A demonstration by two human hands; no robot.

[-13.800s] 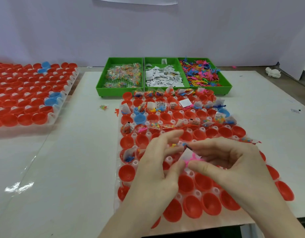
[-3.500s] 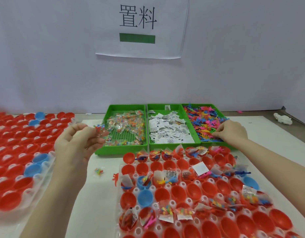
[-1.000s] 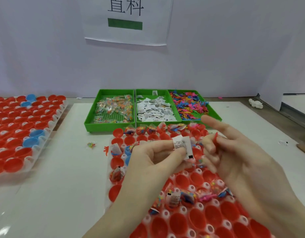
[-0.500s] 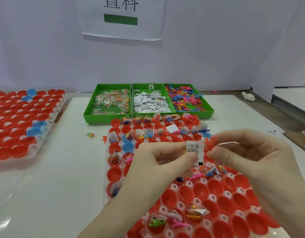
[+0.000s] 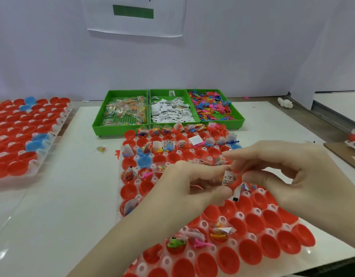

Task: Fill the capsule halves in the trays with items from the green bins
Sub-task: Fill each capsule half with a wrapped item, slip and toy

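Note:
Both hands meet over the middle of the near tray (image 5: 130, 198) of red capsule halves. My left hand (image 5: 189, 186) pinches a small white printed paper slip (image 5: 227, 177) between thumb and fingers. My right hand (image 5: 292, 182) has curled fingers touching the same slip from the right; what else it holds is hidden. Many far capsule halves hold slips, packets and toy figures, and a few near ones (image 5: 198, 239) do too. Three green bins stand behind: clear packets (image 5: 125, 112), paper slips (image 5: 170, 111), coloured toy figures (image 5: 211, 105).
A second tray (image 5: 26, 134) of red and blue capsule halves lies at the left. A loose packet (image 5: 101, 149) and a red figure (image 5: 117, 153) lie on the white table left of the near tray. A brown board (image 5: 344, 154) is at the right edge.
The hands and the slip have sunk a little toward the tray. The view has tilted down, so the bins and wall sign sit higher in the frame.

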